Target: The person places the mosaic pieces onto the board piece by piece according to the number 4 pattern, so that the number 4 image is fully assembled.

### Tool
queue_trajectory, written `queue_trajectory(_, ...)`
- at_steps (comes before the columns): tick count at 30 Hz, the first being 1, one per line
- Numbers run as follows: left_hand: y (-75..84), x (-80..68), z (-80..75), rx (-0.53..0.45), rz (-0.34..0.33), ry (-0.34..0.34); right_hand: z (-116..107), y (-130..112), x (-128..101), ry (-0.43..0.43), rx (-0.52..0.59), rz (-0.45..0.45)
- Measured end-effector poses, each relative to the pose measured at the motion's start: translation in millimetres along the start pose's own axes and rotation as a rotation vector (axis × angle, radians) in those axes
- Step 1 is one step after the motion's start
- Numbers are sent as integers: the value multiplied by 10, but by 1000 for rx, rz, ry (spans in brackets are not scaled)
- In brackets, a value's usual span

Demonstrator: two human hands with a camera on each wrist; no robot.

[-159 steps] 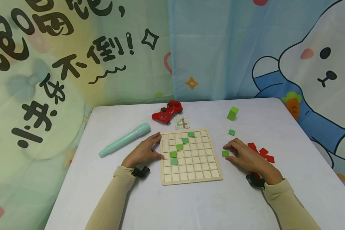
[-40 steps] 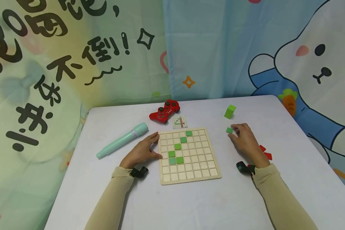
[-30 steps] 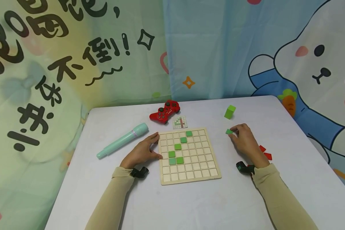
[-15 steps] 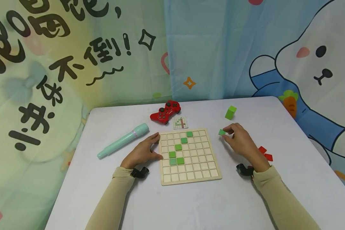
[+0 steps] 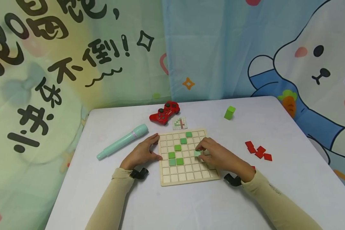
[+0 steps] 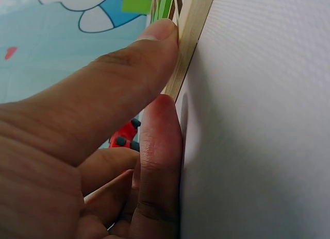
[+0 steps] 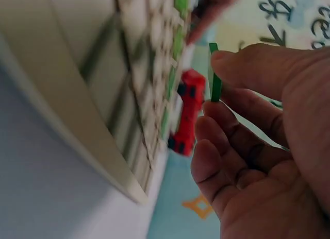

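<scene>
A wooden grid board lies in the middle of the table, with several green tiles set in a diagonal and a short row. My right hand hovers over the board's right half and pinches a thin green tile between thumb and fingers. My left hand rests on the table with thumb and a fingertip pressed against the board's left edge.
A red game controller and a small pattern card lie behind the board. A mint-coloured tube lies to the left. A green block stands at the back right, and several red tiles lie to the right.
My right hand picked a green tile off the table at the right and carried it left over the board. The left hand has stayed at the board's edge.
</scene>
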State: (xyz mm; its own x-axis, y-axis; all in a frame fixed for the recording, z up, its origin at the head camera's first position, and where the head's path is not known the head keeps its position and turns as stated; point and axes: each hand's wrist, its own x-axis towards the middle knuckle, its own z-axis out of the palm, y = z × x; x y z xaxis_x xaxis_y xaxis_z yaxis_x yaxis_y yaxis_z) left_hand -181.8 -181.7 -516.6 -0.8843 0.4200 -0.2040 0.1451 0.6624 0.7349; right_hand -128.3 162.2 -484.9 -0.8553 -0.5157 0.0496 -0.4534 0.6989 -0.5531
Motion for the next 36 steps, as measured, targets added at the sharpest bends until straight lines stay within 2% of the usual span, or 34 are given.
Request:
queue_trajectory(6, -10, -2, -14, -1, 0, -10, 181, -67, 111, -109, -25, -79)
queue_trajectory(12, 1, -14, -7, 9, 7, 3, 227, -133, 151, -118, -75, -154)
queue_trajectory(18, -3, -16, -10, 15, 3, 1, 238, -184, 196, -135, -102, -178)
queue_trajectory(26, 10, -15, -21, 27, 15, 12, 236, -208, 253, -157, -57, -138)
queue_trajectory(31, -2, -8, -8, 24, 16, -3, 219, -207, 199, -159, -43, -95)
queue_trajectory(36, 9, -18, -12, 26, 18, 3, 58, -167, -6, -62, -18, -36)
